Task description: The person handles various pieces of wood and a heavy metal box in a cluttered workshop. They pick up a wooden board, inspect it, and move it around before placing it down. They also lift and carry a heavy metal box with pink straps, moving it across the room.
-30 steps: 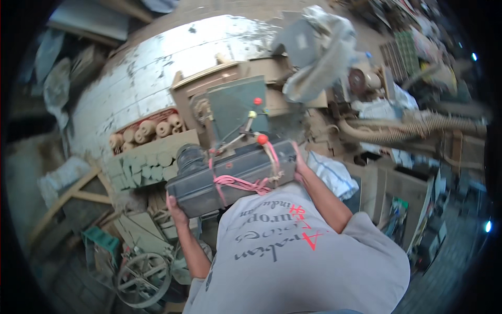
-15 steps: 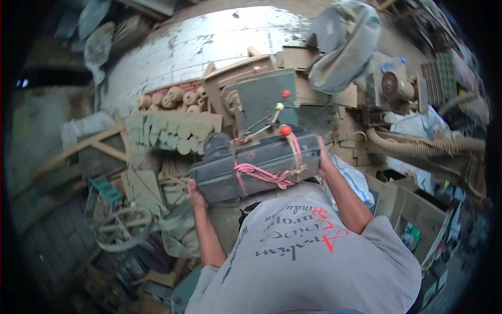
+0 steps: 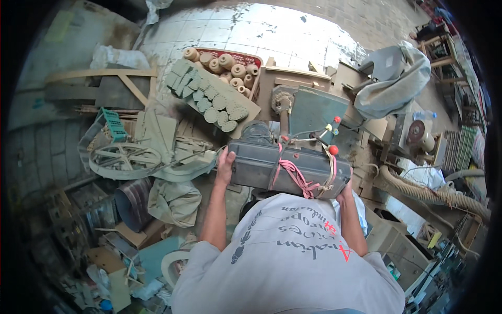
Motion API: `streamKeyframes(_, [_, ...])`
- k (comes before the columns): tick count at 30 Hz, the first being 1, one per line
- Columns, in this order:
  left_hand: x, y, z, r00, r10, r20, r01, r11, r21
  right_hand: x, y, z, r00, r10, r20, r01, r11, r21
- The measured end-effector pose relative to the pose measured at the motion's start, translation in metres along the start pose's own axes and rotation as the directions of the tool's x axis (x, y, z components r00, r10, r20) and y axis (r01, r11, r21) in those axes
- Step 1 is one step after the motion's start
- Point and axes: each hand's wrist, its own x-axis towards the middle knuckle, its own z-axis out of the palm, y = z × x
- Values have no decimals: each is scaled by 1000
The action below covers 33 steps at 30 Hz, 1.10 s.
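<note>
A dark box (image 3: 254, 168) is being gripped between fingers of left hand (image 3: 225, 166) and right hand (image 3: 345, 190), even pressure seemingly being needed next.

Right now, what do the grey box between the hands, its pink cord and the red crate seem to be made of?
Grey box: probably painted metal, dull, judging by its pressed ridges; hard plastic is possible. Pink cord: seemingly fabric, matte, given its soft loops. Red crate: likely moulded plastic, from its even colour.

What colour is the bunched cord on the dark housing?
Pink cord, seen best in the head view.
</note>
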Motion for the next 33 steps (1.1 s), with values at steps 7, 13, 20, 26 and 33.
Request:
streamKeyframes(7, [3,33,12,997,-20,72,30,991,-129,-8,-8,14,996,-82,-24,80,993,-92])
streamKeyframes(13, [-3,21,10,998,-45,48,51,990,-129,-5,-5,1,997,-25,-76,19,997,-80])
streamKeyframes(20, [-8,9,7,994,-110,9,110,992,-67,-5,-3,-19,1000,-3,-28,0,994,-107])
streamKeyframes(26, [-14,17,13,997,-74,-6,74,994,-77,-10,-16,-4,998,-20,66,30,987,-155])
streamKeyframes(33, [-6,51,27,996,-74,-39,68,988,-138,-25,-43,42,994,-57,-94,34,973,-230])
